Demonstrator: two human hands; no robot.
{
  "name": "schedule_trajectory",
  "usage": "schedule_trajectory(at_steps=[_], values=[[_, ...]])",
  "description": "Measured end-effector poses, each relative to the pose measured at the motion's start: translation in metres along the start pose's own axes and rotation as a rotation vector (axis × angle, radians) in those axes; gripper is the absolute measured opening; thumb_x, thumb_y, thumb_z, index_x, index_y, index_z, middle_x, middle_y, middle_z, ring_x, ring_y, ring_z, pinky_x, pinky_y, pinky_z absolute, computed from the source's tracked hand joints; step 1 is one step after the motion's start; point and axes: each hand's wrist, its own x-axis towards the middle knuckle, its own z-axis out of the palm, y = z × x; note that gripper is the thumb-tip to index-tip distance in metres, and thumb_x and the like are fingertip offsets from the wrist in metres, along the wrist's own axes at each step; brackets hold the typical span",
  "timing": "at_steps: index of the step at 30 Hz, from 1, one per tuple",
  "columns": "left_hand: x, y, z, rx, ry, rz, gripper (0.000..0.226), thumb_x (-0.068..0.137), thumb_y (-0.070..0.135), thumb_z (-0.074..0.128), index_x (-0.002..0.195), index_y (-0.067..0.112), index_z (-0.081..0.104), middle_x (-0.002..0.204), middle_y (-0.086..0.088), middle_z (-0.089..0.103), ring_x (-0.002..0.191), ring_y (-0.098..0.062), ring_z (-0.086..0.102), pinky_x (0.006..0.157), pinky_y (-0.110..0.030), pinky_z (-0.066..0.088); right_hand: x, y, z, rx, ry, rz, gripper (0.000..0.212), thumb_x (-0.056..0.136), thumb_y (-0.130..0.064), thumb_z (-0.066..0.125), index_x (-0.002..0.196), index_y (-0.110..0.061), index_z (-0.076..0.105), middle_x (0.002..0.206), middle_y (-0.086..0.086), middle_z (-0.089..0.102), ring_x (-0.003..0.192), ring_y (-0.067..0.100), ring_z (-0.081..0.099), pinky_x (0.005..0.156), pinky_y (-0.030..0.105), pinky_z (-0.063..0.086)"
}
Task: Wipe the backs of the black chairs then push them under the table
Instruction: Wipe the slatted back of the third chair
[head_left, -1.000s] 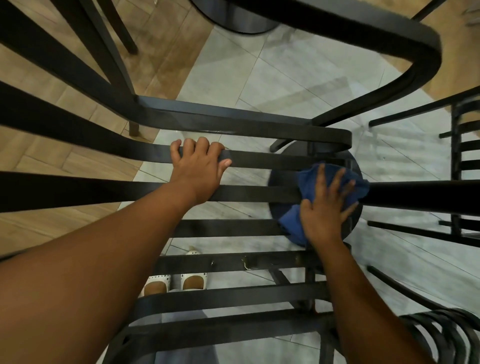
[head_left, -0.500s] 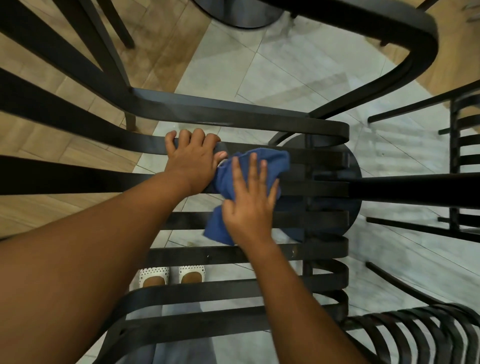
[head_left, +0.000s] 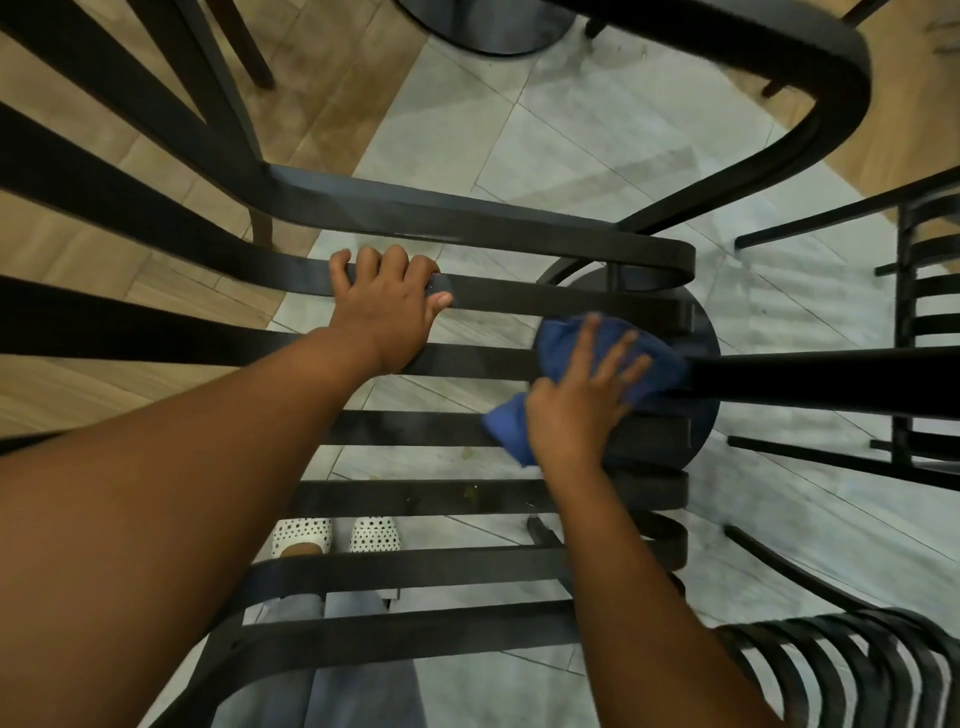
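Fingers (head_left: 615, 358) of the right hand (head_left: 576, 410) lie straight and spread, flat on a blue cloth (head_left: 561, 343) and pressing it against a horizontal slat (head_left: 483, 361) of the black chair back (head_left: 467, 499). The cloth covers the right end of that slat and hangs down over the slat below; its lower corner shows to the left of the wrist. Fingers of the left hand (head_left: 387, 306) curl over the next slat up (head_left: 519, 296), the thumb tip under its lower edge, so that this hand grips the chair back well to the left of the cloth; the heel of the hand rests on the slat being wiped. Both bare forearms reach in from the lower edge of the view. The chair back is seen from above as a ladder of curved black slats under a curved top rail (head_left: 467, 223). Through the gaps appear two white dotted shoes (head_left: 337, 535) on the grey tile floor (head_left: 519, 130) and a round black base (head_left: 696, 332) beyond the cloth. Another slatted black chair (head_left: 924, 312) stands at the right edge, a third (head_left: 857, 670) at the lower right corner. Wood-look flooring (head_left: 78, 244) lies at the left.
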Motion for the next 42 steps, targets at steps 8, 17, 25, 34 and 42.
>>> schedule_trajectory(at_steps=[8,17,25,34,42], values=[[0.002,0.001,0.000,0.020,0.009,0.001,0.046,0.099,0.043,0.027,0.135,0.017,0.036,0.138,-0.012,0.036,0.128,-0.033,0.028,0.110,-0.048,0.009,0.018,0.043,-0.019,-0.025,-0.073,-0.179,0.078,0.092,-0.015,0.046,0.148,-0.035,-0.006,0.157,0.005,-0.017,0.143,0.029,-0.017,0.111,0.064,0.000],[-0.034,0.031,0.005,-0.342,0.284,-0.013,0.051,0.093,0.042,0.036,0.139,0.020,0.038,0.140,-0.012,0.035,0.135,-0.027,0.025,0.113,-0.045,0.005,-0.021,-0.024,-0.002,0.051,-0.199,-0.174,0.080,0.093,-0.029,0.047,0.149,-0.031,-0.009,0.154,0.009,-0.025,0.140,0.034,-0.025,0.111,0.062,-0.004],[-0.072,0.083,0.054,-0.188,0.226,0.274,0.066,0.089,0.059,0.030,0.146,0.026,0.026,0.155,-0.012,0.017,0.144,-0.030,0.007,0.112,-0.058,0.001,-0.015,0.028,-0.037,0.553,-0.042,-0.059,0.061,0.092,-0.019,0.040,0.147,-0.033,0.018,0.158,-0.003,0.011,0.145,0.013,0.002,0.118,0.044,-0.003],[-0.061,0.086,0.059,0.032,0.180,0.080,0.063,0.092,0.054,0.030,0.147,0.025,0.025,0.155,-0.012,0.016,0.143,-0.034,0.010,0.110,-0.057,-0.004,-0.004,0.041,-0.017,0.018,-0.201,-0.184,0.065,0.102,-0.029,0.029,0.147,-0.015,-0.016,0.155,0.003,-0.023,0.142,0.021,-0.021,0.114,0.048,-0.010],[-0.095,-0.004,0.045,-0.031,0.213,-0.288,0.061,0.098,0.041,0.028,0.149,0.019,0.004,0.156,-0.013,-0.006,0.143,-0.028,-0.012,0.109,-0.045,-0.015,-0.002,0.046,-0.021,-0.024,-0.255,-0.225,0.066,0.101,-0.031,0.030,0.148,-0.016,-0.015,0.154,0.001,-0.025,0.141,0.020,-0.024,0.112,0.050,-0.012]])
